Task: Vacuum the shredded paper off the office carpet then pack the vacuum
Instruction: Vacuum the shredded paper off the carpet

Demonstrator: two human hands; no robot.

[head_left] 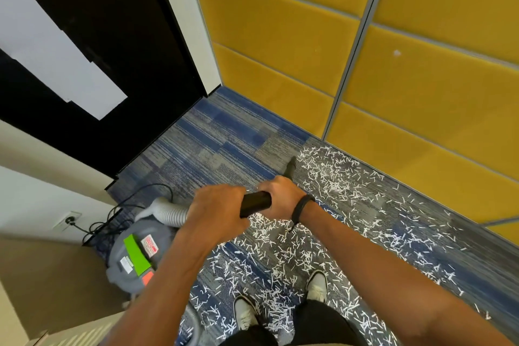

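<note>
White shredded paper (331, 177) lies scattered over the blue-grey carpet (213, 137), from the yellow wall down to my shoes. Both hands grip the vacuum's black wand (255, 202): my left hand (216, 211) at its rear end where the grey ribbed hose (168, 213) joins, my right hand (280, 196) further forward. The wand's black nozzle tip (290, 167) shows past my right hand at the edge of the paper. The grey vacuum canister (134, 255), with green and red labels, sits on the floor at my left.
Yellow padded wall panels (407, 78) bound the right side, and a black door (112, 50) with white sheets stands at the far left. A black power cord (106, 222) runs from a wall socket (68, 219) to the canister. My two shoes (280, 298) stand on the paper.
</note>
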